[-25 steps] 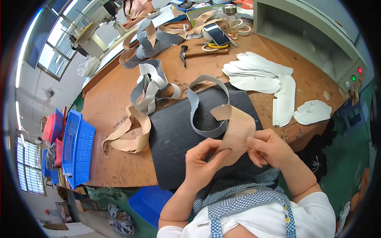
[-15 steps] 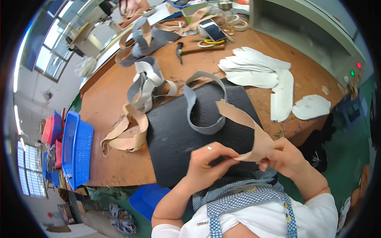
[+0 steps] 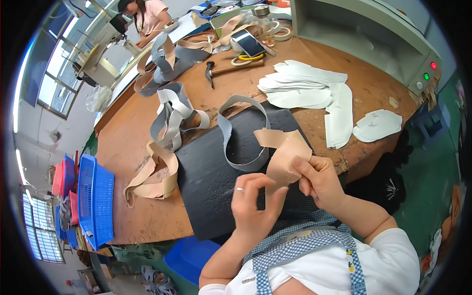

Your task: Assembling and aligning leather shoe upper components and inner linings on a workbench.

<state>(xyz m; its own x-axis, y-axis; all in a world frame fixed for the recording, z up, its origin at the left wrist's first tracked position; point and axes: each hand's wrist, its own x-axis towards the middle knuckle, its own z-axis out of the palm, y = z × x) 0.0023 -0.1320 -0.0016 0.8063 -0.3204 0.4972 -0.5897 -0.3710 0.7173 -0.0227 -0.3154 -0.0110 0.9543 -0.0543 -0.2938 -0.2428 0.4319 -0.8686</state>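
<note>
My right hand (image 3: pixel 319 184) pinches a tan strip of material (image 3: pixel 288 151), which folds over and hangs in front of me above the black mat (image 3: pixel 206 187). Just left of it is my left hand (image 3: pixel 253 204), a ring on one finger; its thumb and fingers are curved but apart, and the strip's lower end passes behind them. A grey band bent into a loop (image 3: pixel 227 137) rests on the mat, close to the strip's far end. Left of the mat lies a folded bundle of tan strips (image 3: pixel 164 184).
White and grey bands (image 3: pixel 172 115) lie beyond the mat. A hammer (image 3: pixel 236 68), scissors (image 3: pixel 248 60) and stacked white cut pieces (image 3: pixel 305 86) are farther back. A blue basket (image 3: pixel 96 201) stands at the left edge, a grey cabinet (image 3: pixel 364 39) back right. Another person (image 3: pixel 152 17) sits far left.
My left hand has loosened its pinch on the tan strip, its fingers now apart. My right hand has moved up and left, and the strip is now folded over. The whole view has shifted slightly.
</note>
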